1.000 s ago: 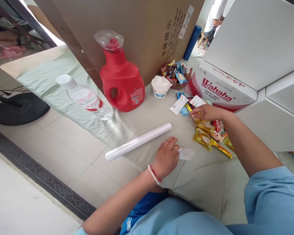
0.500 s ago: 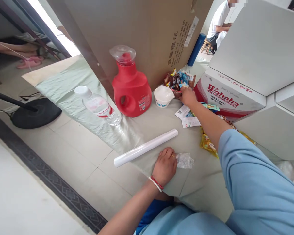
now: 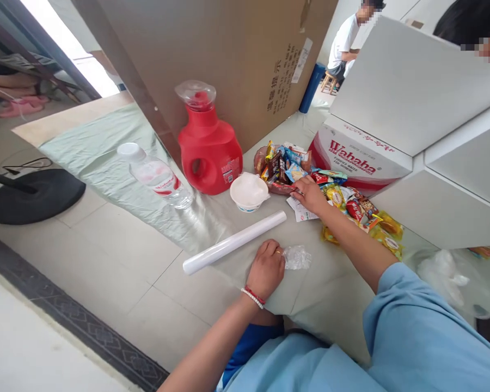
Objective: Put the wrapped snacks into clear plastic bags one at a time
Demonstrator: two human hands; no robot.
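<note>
Two hands are at work on the pale sheet [image 3: 106, 147] spread over the floor. The left hand [image 3: 268, 268] lies curled, knuckles up, its fingers closed on one crumpled bit of clear plastic [image 3: 296, 257] just to its right. The right hand [image 3: 309, 194] reaches farther out, fingers bent onto the near rim of the one basket of snack packets [image 3: 278, 166]; whether it actually grips the rim or only touches it cannot be made out. One white roll [image 3: 234, 242] lies between the hands and one white bowl [image 3: 249, 191]. Beyond stand one red detergent jug [image 3: 208, 152] and one water bottle [image 3: 155, 175], lying tilted. Loose snack packets [image 3: 359, 209] are scattered right of the right hand, too overlapped to count, some hidden by the forearm. One Wahaha carton [image 3: 357, 160] sits far right, partly covered by a white panel [image 3: 408, 87].
</note>
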